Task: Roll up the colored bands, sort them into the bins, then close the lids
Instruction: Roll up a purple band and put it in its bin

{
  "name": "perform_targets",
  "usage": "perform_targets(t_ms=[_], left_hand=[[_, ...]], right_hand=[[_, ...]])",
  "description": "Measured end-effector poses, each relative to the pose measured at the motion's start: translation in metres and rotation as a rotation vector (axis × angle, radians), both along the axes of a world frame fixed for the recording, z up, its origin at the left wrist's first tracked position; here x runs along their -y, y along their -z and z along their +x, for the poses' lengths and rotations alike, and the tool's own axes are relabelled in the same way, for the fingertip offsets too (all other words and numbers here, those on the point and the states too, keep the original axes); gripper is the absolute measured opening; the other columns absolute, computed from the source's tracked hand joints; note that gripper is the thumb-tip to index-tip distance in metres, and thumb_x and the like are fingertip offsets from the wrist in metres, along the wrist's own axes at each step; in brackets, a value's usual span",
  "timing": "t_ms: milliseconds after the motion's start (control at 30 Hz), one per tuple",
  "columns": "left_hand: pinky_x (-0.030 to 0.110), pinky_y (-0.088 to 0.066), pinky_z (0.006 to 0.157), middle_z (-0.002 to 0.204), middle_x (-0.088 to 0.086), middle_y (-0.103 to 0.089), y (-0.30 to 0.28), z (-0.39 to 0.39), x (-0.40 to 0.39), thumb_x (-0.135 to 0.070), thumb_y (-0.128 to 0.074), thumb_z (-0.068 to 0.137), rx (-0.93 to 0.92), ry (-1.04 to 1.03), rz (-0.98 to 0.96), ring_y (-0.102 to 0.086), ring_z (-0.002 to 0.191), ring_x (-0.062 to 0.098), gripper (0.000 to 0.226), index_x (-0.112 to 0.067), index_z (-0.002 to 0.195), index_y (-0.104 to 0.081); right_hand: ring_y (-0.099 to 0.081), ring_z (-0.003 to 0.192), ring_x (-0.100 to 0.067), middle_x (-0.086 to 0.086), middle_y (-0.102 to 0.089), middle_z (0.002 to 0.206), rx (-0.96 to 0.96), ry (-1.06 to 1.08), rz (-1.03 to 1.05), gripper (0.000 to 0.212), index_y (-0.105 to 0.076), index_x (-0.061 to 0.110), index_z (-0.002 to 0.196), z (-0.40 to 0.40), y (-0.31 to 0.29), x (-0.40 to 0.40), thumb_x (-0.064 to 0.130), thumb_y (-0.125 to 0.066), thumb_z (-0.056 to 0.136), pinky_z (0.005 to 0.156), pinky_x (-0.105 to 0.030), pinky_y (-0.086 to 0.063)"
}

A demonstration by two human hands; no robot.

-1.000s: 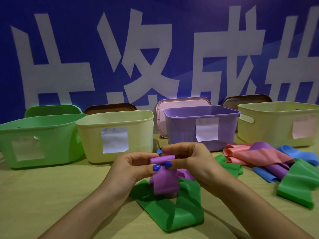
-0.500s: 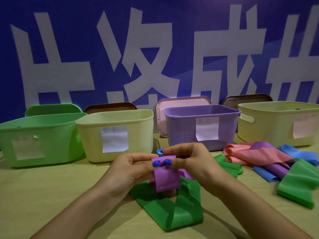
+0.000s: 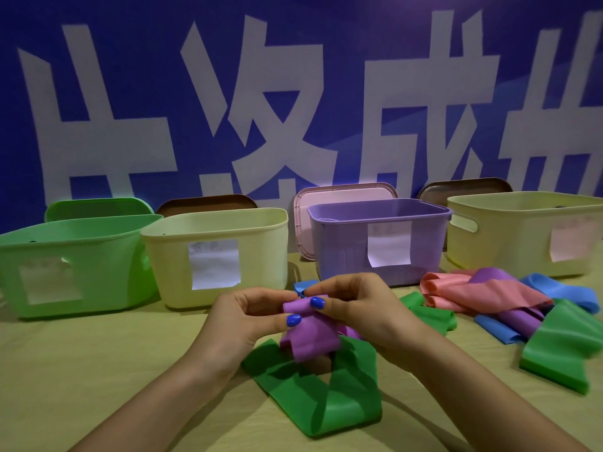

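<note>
- Your left hand (image 3: 241, 318) and right hand (image 3: 355, 305) both pinch the purple band (image 3: 310, 337), its top edge rolled between your fingertips.
- It hangs above the green band (image 3: 326, 402), in front of the purple bin (image 3: 342, 249).

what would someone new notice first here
Front and centre, the left hand and right hand pinch a half-rolled purple band above a green band on the table. Behind them stands a row of open bins, with the purple bin just past the hands. A loose band pile lies at right.
</note>
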State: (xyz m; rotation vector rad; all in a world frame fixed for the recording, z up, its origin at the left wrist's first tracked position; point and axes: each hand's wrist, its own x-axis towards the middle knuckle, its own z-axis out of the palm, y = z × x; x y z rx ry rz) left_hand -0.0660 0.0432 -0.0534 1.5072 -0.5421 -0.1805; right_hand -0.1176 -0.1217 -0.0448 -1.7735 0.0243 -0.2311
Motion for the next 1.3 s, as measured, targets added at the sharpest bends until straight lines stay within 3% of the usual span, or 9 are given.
perform_targets(t_ms=[100,300,433,667,767,1000,1100,1200,1300], left_hand=[[0.023,-0.058,0.066,0.090,0.014,-0.074,0.000,0.000,0.000,0.001,-0.072,0.054,-0.124,0.039,-0.063,-0.072,0.081,0.020,0.040,-0.003,0.094,-0.068],[0.030,-0.060,0.061,0.075,0.017,-0.072,-0.003,-0.003,0.001,-0.009,-0.064,0.069,-0.314,0.141,-0.116,-0.070,0.059,0.019,0.033,0.004,0.100,-0.065],[0.031,-0.060,0.062,0.087,0.021,-0.072,-0.002,0.001,0.000,-0.012,-0.065,0.070,-0.281,0.102,-0.128,-0.072,0.072,0.024,0.030,0.001,0.097,-0.066],[0.028,-0.058,0.061,0.092,0.020,-0.072,-0.001,0.003,-0.004,-0.012,-0.068,0.066,-0.178,0.098,-0.090,-0.072,0.081,0.026,0.028,-0.001,0.092,-0.071],[0.029,-0.058,0.063,0.094,0.020,-0.072,-0.003,0.003,-0.004,-0.006,-0.068,0.065,-0.163,0.128,-0.103,-0.071,0.084,0.028,0.024,-0.002,0.088,-0.074],[0.033,-0.060,0.065,0.091,0.023,-0.072,-0.001,0.002,-0.003,0.000,-0.069,0.060,-0.149,0.115,-0.072,-0.072,0.079,0.031,0.030,-0.002,0.090,-0.071],[0.033,-0.060,0.064,0.088,0.024,-0.072,-0.003,0.001,-0.002,-0.001,-0.069,0.059,-0.134,0.107,-0.080,-0.072,0.076,0.030,0.028,-0.003,0.087,-0.072],[0.032,-0.059,0.061,0.090,0.023,-0.072,-0.003,0.000,-0.002,-0.001,-0.068,0.060,-0.131,0.106,-0.103,-0.072,0.077,0.030,0.028,-0.003,0.088,-0.071],[0.030,-0.059,0.060,0.092,0.021,-0.072,-0.004,0.000,-0.002,-0.006,-0.066,0.064,-0.156,0.111,-0.164,-0.071,0.077,0.027,0.025,-0.004,0.088,-0.072]], right_hand=[[-0.068,0.092,-0.023,-0.010,-0.071,0.093,0.001,0.001,0.078,0.014,-0.070,0.013,0.087,-0.001,-0.002,0.002,0.002,-0.063,0.084,0.084,-0.039,-0.056],[-0.067,0.086,-0.020,-0.012,-0.071,0.095,0.014,0.017,0.115,0.016,-0.070,0.009,0.090,-0.001,-0.003,0.003,-0.003,-0.062,0.084,0.075,-0.027,-0.058],[-0.067,0.092,-0.021,-0.009,-0.070,0.097,0.016,-0.010,0.085,0.017,-0.070,0.014,0.090,-0.002,-0.004,0.003,0.000,-0.063,0.084,0.078,-0.029,-0.057],[-0.065,0.096,-0.014,0.000,-0.070,0.101,0.056,-0.036,-0.231,0.018,-0.069,0.019,0.104,-0.002,-0.006,0.000,0.016,-0.062,0.088,0.082,-0.031,-0.054],[-0.065,0.097,-0.013,0.000,-0.070,0.103,0.054,-0.064,-0.250,0.023,-0.068,0.017,0.107,-0.004,-0.009,0.001,0.023,-0.065,0.085,0.084,-0.033,-0.055],[-0.066,0.094,-0.013,-0.002,-0.070,0.100,0.039,-0.055,-0.234,0.023,-0.068,0.012,0.106,-0.006,-0.010,0.002,0.012,-0.067,0.084,0.079,-0.025,-0.057],[-0.066,0.088,-0.008,-0.001,-0.071,0.094,0.048,-0.043,-0.220,0.012,-0.071,0.018,0.094,-0.006,-0.010,0.000,0.016,-0.068,0.083,0.075,-0.025,-0.055],[-0.062,0.072,0.003,0.007,-0.068,0.083,0.124,-0.023,-0.224,0.010,-0.067,0.025,0.081,-0.008,-0.011,-0.002,0.015,-0.070,0.081,0.063,-0.015,-0.052],[-0.063,0.072,0.001,0.006,-0.069,0.082,0.159,-0.018,-0.156,0.012,-0.066,0.023,0.081,-0.008,-0.011,-0.002,0.012,-0.071,0.080,0.066,-0.016,-0.053]])
